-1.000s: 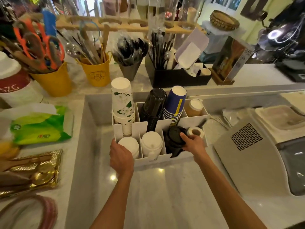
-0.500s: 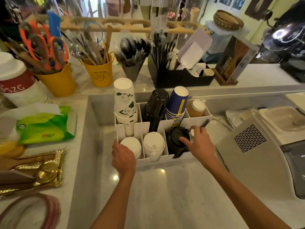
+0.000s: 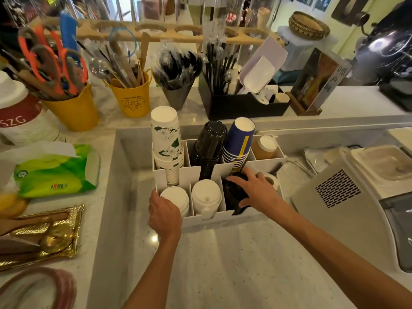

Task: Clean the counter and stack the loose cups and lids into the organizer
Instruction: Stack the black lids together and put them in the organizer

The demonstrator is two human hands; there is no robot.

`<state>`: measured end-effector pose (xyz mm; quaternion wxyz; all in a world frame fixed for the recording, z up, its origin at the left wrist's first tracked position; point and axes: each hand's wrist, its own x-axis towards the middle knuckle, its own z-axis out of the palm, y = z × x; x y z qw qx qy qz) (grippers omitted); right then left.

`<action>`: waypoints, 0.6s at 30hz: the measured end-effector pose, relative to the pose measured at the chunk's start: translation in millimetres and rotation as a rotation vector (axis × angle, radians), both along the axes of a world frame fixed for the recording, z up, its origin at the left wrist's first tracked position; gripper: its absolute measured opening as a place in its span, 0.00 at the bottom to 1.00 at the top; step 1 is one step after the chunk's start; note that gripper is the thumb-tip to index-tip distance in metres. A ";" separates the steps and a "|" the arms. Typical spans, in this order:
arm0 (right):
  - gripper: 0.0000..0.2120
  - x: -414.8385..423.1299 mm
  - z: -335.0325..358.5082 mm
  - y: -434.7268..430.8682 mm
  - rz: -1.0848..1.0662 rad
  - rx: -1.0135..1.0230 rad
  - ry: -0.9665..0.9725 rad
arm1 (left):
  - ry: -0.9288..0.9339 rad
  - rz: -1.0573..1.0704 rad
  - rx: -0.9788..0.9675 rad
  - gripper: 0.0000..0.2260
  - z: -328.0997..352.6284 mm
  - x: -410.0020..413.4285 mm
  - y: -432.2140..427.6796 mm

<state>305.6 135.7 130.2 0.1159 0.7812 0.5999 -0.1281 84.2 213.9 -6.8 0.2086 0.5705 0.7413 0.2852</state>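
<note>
Marble counter [image 3: 223,264], left hand [image 3: 164,214] gripping organizer [image 3: 223,216], right hand [image 3: 259,189] on black lids [image 3: 234,192]

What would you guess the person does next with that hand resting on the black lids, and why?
Probably press the black lids down into their front compartment. The right hand lies flat on them, one lid edge pokes over the organizer front wall, and the left hand grips the organizer's corner.

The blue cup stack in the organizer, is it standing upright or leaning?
Leaning. The blue cup stack sits upside down in a back compartment of the organizer, its top tilted right, away from the black cup stack.
</note>
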 end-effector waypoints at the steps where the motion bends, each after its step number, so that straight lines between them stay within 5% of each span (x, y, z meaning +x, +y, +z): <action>1: 0.41 0.1 0.5 0.0 -0.003 0.007 0.007 | 0.001 0.000 -0.001 0.16 -0.7 0.1 0.4; 9: 0.43 -1.9 -10.9 -4.7 0.022 0.051 -0.038 | -0.018 -0.025 -0.015 0.17 4.0 -1.6 -2.2; 14: 0.46 13.3 -11.7 -17.2 0.051 0.098 0.119 | -0.173 -0.022 -0.057 0.18 11.8 -7.4 -3.2; 18: 0.34 35.8 -14.7 -36.2 -0.061 0.437 0.270 | -0.391 -0.122 -0.126 0.20 19.8 -21.1 -3.8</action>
